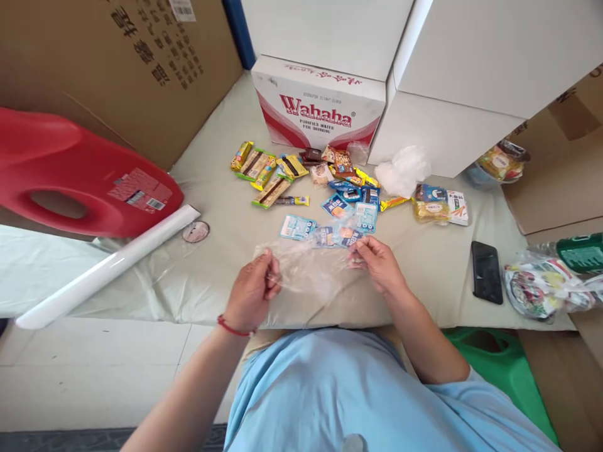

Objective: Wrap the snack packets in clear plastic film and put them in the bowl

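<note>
A clear plastic bag [311, 270] is stretched between my two hands, low over the front of the table. My left hand [254, 282] pinches its left end, a red cord round the wrist. At the other end, my right hand [377, 260] grips the film between thumb and fingers. Just beyond the bag lie blue snack packets [298, 227], some seen through the film. Farther back are a pile of yellow-wrapped snack bars [257, 164], brown snack packets [343, 161] and dark blue packets [370, 196]. The bag looks flat, with nothing visible inside.
A red jug [89, 150] and a white roll [113, 267] lie at the left. A Wahaha carton [320, 103] stands behind the snacks. To the right are a crumpled clear bag [402, 171], packaged snacks [440, 204], a phone [487, 272] and a green-labelled bottle [581, 252].
</note>
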The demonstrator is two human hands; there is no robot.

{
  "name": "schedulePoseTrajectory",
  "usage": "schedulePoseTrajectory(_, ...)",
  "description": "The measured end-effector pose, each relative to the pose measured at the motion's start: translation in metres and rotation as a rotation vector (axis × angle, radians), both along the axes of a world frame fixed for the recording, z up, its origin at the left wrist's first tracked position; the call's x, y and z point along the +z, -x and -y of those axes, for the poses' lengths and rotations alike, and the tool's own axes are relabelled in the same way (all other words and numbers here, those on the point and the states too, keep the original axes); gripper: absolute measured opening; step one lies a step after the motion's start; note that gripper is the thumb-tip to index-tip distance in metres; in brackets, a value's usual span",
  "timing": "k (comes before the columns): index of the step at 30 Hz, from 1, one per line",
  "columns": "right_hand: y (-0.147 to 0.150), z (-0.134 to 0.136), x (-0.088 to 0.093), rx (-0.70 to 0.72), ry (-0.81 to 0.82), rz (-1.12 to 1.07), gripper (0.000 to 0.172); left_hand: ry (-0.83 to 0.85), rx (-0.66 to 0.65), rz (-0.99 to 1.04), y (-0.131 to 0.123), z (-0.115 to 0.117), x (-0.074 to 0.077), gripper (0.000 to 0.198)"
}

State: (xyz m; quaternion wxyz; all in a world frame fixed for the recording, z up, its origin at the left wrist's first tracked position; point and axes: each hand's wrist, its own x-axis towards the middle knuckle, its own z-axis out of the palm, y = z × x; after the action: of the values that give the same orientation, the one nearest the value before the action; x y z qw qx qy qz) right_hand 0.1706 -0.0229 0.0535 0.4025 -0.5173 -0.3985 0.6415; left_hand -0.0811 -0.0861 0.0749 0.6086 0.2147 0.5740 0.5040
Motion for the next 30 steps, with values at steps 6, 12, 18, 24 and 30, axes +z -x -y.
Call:
schedulePoseTrajectory(6,-0.031,0.002,-0.004,0.067,0.021,0.136,0.046,0.2,-0.185,-0.152,0.088,-0.016,-0.014,0.039)
schedulePoseTrajectory(12,-0.024,0.024,-0.024,-0.026,-0.082,0.244,0.033,-0.033,0.257,-0.521,0.077,-0.019,0.001,0.034)
schedulePoseTrajectory(18,-0.017,0.031,-0.026,-0.056,-0.112,0.305,0.034,-0.55,-0.042,-1.154,-0.008,0.017,-0.016,0.016)
schedulePoseTrajectory(24,-0.058,0.027,-0.028,0.028,-0.109,0.536,0.04,-0.422,-0.546,-1.557,-0.01,0.038,-0.072,0.052)
schedulePoseTrajectory(30,-0.087,0.006,-0.014,0.036,-0.27,0.852,0.042,-0.356,-0.537,-1.634,0.015,0.027,-0.066,0.059)
